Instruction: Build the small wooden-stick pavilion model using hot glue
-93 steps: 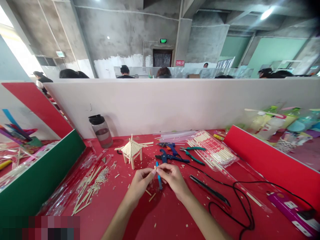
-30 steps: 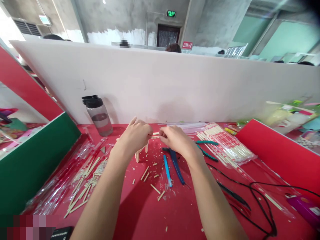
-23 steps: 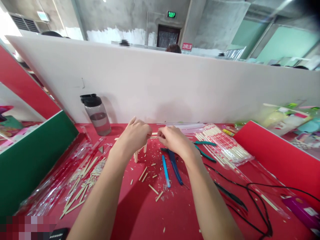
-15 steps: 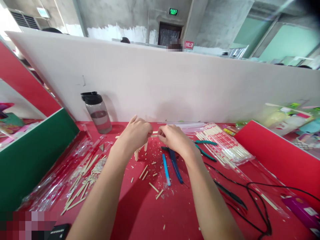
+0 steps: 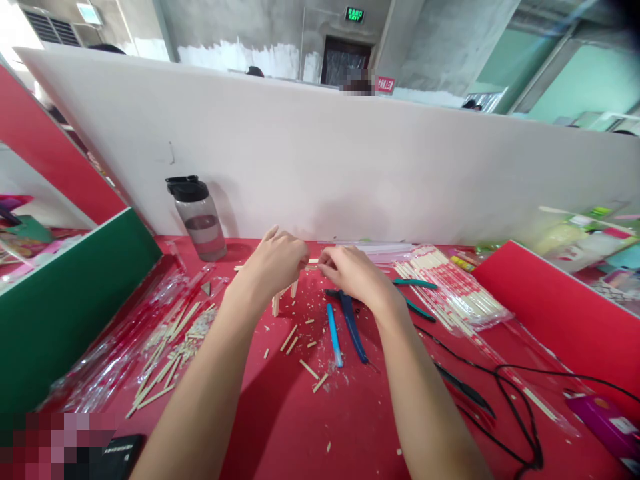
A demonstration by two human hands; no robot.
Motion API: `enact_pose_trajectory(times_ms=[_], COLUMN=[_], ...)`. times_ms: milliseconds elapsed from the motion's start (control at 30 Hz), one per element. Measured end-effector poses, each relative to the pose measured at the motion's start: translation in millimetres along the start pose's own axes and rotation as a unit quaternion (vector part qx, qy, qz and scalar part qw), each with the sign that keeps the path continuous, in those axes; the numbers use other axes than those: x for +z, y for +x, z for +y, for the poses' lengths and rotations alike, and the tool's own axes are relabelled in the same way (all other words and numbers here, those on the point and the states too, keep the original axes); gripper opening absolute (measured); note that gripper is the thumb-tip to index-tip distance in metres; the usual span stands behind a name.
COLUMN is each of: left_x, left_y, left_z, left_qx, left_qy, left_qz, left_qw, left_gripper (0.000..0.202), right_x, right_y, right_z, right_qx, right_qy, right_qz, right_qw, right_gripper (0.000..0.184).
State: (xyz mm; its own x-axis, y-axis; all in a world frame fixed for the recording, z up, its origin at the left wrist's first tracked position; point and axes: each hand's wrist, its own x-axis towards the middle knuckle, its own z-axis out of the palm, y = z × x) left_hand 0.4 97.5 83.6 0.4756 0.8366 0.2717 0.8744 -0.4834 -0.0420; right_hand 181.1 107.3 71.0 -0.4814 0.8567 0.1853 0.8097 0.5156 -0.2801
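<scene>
My left hand point(image 5: 283, 259) and my right hand point(image 5: 350, 270) are held close together over the back of the red table, fingers pinched. Between the fingertips spans a thin pale wooden stick point(image 5: 313, 265), its ends covered by the fingers. Under my left hand stands a small structure of wooden sticks point(image 5: 276, 305), partly hidden by the wrist. Beside my right wrist lie pliers with dark blue handles point(image 5: 353, 327) and a bright blue pen point(image 5: 334, 335). Short cut sticks point(image 5: 289, 339) and chips are scattered in front.
On the left are a water bottle point(image 5: 201, 223), clear plastic wrappers point(image 5: 117, 347) and a pile of sticks point(image 5: 167, 367). To the right lie packed chopsticks point(image 5: 450, 287), teal-handled pliers point(image 5: 417, 285), a black cable point(image 5: 520, 417) and a purple box point(image 5: 603, 420). A white partition point(image 5: 320, 167) rises behind.
The view has shifted slightly, so the table things appear a little higher and to the right. Both hands keep nearly the same pinched pose close together.
</scene>
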Motion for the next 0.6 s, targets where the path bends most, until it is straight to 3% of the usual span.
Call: enact_pose_trajectory(times_ms=[267, 600], left_x=[1.3, -0.2], left_y=[0.6, 2.0], left_z=[-2.7, -2.0], left_qx=[-0.001, 0.001], left_qy=[-0.002, -0.008], left_qz=[-0.011, -0.014], left_qw=[1.0, 1.0], left_gripper=[0.022, 0.021], right_x=[-6.9, -1.4], right_y=[-5.7, -1.6], right_z=[3.5, 2.6], right_qx=[0.009, -0.005], right_qy=[0.06, 0.025], right_qz=[-0.004, 0.006], right_qw=[0.998, 1.0], right_gripper=[0.013, 0.012])
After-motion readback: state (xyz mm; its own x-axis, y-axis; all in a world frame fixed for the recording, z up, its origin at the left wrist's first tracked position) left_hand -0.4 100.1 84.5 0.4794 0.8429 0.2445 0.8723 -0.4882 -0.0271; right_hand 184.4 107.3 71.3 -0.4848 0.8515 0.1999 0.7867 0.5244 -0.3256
